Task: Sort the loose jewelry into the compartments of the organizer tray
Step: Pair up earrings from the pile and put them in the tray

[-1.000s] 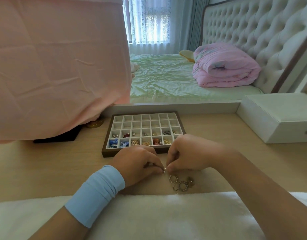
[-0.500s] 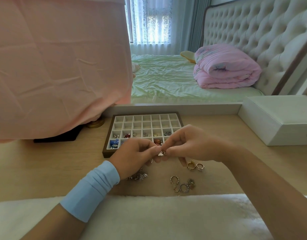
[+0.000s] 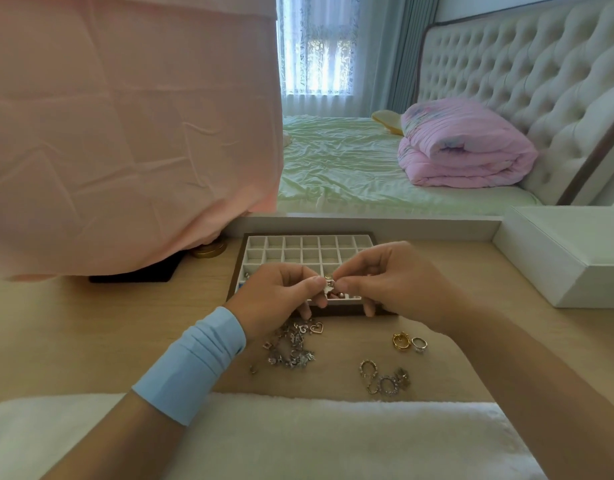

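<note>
A brown organizer tray (image 3: 237,264) with white compartments lies on the wooden table; its near rows are mostly hidden behind my hands. My left hand (image 3: 277,296) and my right hand (image 3: 392,282) pinch one small silver charm (image 3: 329,283) between their fingertips, held above the tray's near edge. Loose jewelry lies on the table below: a pile of silver charms (image 3: 291,346) with a heart pendant (image 3: 317,328), a gold ring (image 3: 401,341), a silver ring (image 3: 419,344) and several hoop earrings (image 3: 383,377).
A white box (image 3: 572,261) stands at the right. Pink cloth (image 3: 125,133) hangs over the table's left, with a gold lid (image 3: 210,250) and a black object (image 3: 132,273) beneath it. A white fluffy towel (image 3: 298,441) covers the near edge. A bed lies beyond.
Both hands rose from the table toward the tray with the small charm pinched between them, uncovering the charm pile and the two rings.
</note>
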`<action>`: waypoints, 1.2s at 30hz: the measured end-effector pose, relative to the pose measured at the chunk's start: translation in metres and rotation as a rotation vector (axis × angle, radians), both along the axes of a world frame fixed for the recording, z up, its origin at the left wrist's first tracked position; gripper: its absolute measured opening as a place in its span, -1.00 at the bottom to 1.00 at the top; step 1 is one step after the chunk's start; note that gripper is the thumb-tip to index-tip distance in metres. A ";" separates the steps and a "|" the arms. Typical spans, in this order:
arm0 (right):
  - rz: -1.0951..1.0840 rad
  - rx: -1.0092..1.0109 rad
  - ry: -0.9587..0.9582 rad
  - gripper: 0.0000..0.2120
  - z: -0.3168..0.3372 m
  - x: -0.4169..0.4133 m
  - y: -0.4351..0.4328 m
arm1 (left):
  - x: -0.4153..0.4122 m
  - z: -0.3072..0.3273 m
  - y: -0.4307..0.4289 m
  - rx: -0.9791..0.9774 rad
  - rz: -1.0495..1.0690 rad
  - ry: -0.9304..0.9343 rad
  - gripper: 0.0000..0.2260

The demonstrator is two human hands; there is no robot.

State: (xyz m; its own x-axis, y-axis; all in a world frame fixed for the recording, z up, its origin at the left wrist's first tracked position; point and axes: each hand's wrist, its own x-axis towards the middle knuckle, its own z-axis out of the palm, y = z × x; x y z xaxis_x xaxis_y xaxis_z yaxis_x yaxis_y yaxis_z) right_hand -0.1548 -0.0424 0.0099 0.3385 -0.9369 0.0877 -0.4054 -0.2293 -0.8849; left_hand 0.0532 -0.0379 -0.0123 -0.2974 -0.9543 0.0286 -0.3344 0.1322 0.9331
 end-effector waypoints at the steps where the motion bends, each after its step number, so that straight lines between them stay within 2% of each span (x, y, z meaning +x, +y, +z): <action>1: -0.001 -0.020 0.005 -0.96 0.001 0.006 -0.003 | 0.003 0.002 -0.002 -0.038 0.018 -0.042 -0.82; 3: -0.001 -0.078 0.058 -0.98 0.006 0.021 -0.010 | 0.011 0.007 -0.007 -0.094 0.061 -0.090 -0.82; 10: 0.068 -0.150 0.287 -0.96 0.021 0.087 -0.062 | 0.063 0.005 -0.031 -0.161 0.291 -0.018 -0.88; 14: 0.089 -0.186 0.409 -0.98 0.014 0.122 -0.101 | 0.096 -0.021 -0.047 -0.208 0.429 -0.242 -0.92; 21: 0.206 -0.174 0.749 -0.96 -0.006 0.151 -0.131 | 0.104 -0.032 -0.059 -0.272 0.348 -0.455 -0.83; 27: 0.153 -0.342 0.964 -0.89 -0.003 0.161 -0.134 | 0.101 -0.037 -0.064 -0.307 0.323 -0.556 -0.81; 31: 0.100 -0.484 0.951 -0.84 -0.002 0.159 -0.137 | 0.099 -0.038 -0.065 -0.307 0.340 -0.571 -0.79; 36: 0.040 -0.387 0.954 -0.93 -0.008 0.149 -0.141 | 0.098 -0.040 -0.067 -0.302 0.336 -0.584 -0.72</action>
